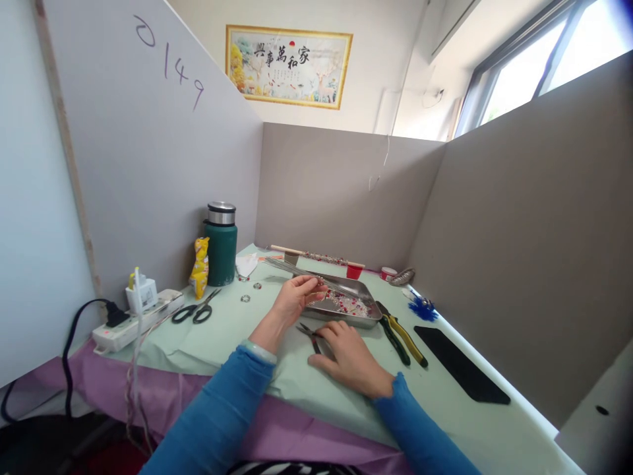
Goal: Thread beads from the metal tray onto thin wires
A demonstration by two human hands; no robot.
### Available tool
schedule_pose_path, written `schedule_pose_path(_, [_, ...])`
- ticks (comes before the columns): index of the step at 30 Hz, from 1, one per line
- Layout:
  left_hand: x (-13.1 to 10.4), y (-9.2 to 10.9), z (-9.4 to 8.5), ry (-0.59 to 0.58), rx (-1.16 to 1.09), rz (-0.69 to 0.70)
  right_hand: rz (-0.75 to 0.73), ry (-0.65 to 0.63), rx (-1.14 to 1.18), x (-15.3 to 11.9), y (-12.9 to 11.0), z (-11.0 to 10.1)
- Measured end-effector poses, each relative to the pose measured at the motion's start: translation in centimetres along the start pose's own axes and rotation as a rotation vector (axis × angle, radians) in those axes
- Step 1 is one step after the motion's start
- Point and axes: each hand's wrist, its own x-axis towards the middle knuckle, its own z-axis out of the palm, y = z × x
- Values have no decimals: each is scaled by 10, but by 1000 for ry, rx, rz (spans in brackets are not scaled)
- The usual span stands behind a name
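My left hand (pixel 295 302) is raised over the near left side of a metal tray (pixel 372 322), thumb and forefinger pinched together. Tiny beads show at its fingertips, but exactly what it grips is too small to make out. A bundle of thin wires (pixel 284 265) lies across the tray behind that hand. In the tray are small red, pink and clear beads (pixel 346 303). Low over the cloth, my right hand (pixel 350 356) curls around small pliers (pixel 315 342) with red handles. Their jaws point away to the left, and the palm hides part of the handles.
Larger pliers (pixel 403 335) and a black flat strip (pixel 459 363) lie at right, near a blue tuft (pixel 423 308). Scissors (pixel 196 313), a power strip (pixel 119 330), a green flask (pixel 222 251) and a yellow packet (pixel 200 267) are at left. Grey partitions (pixel 346 191) enclose the table.
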Motion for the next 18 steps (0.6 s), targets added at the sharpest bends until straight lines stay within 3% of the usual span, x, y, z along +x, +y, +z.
schedule_pose_path(5, [1,-1,-2,12,27,-10,73,-3,-112,-4,-2,11])
schedule_pose_path(8, [2,-1,-4,66,39,7,111,38,40,0,4,11])
schedule_pose_path(10, [3,0,-5,104,36,32,208,97,330,2,9,7])
schedule_pose_path(13, [3,3,-5,147,51,51,420,151,1008,2,13,-4])
schedule_pose_path(15, [3,4,-5,150,76,56,472,76,1401,4,11,-10])
schedule_pose_path(18, [1,5,-4,131,115,70,410,-53,1622,14,4,-18])
